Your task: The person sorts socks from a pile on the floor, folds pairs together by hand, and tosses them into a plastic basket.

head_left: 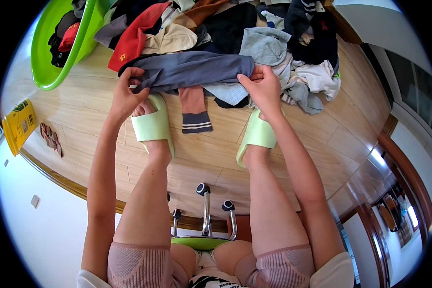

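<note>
A long grey-blue piece of clothing [192,68] is stretched flat between my two hands, above the near edge of a clothes pile. My left hand [131,92] pinches its left end, where a black edge shows. At the other end, my right hand [264,89] grips the cloth between thumb and fingers. A rust-coloured sock [193,103] with a striped dark cuff hangs out below it onto the floor. Just beyond lie a red sock [132,45], a cream sock [170,39] and a light grey piece of cloth [265,45].
A green basin [43,62] at the upper left holds several dark and red items. Left of my feet are a yellow box [20,126] and a patterned object [51,139]. Green slippers [151,122] are on my feet. A wheeled stool [206,211] is under me.
</note>
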`<action>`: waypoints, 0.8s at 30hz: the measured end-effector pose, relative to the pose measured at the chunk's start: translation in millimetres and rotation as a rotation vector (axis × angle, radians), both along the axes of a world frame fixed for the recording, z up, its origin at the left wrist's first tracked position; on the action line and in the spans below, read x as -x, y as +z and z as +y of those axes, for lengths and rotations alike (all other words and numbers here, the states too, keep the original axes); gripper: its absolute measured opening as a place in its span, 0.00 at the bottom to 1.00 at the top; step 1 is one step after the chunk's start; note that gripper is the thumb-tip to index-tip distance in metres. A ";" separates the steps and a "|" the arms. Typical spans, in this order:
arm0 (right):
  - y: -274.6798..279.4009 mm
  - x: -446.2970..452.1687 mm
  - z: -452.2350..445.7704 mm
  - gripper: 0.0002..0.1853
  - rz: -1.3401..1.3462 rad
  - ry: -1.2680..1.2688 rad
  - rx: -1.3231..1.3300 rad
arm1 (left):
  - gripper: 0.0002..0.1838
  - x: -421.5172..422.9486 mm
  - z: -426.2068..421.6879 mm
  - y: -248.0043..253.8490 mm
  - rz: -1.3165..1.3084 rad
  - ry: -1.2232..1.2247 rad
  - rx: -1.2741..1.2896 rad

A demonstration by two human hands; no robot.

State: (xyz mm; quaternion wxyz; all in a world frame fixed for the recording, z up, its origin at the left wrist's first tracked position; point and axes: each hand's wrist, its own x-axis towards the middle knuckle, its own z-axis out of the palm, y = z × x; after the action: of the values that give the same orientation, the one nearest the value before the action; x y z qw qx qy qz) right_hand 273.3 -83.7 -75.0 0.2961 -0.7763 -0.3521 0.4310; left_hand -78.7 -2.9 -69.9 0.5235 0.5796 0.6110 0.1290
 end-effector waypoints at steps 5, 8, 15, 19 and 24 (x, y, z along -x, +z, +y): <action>-15.4 -4.7 -4.9 0.09 0.187 -0.032 0.031 | 0.28 -16.6 -16.0 13.1 0.165 -0.150 -0.358; -7.7 -7.6 -5.0 0.08 0.417 -0.137 -0.036 | 0.21 0.1 -16.9 -10.0 0.196 -0.177 -0.449; 7.5 -26.3 -3.8 0.12 0.878 -0.278 -0.181 | 0.09 19.7 0.7 -5.3 -0.579 0.450 0.388; 10.0 -29.7 0.0 0.13 0.876 -0.287 -0.272 | 0.10 23.3 2.6 -3.1 -0.808 0.593 0.481; 1.6 -35.5 2.0 0.12 0.191 0.070 -0.177 | 0.14 15.8 9.1 -11.5 -0.869 0.714 0.564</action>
State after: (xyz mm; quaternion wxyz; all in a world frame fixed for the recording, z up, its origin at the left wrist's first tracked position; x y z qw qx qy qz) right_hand 308.8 -81.6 -73.4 0.3805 -0.6899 -0.3857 0.4801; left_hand -94.5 6.1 -81.4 0.7814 0.0740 0.5087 0.3537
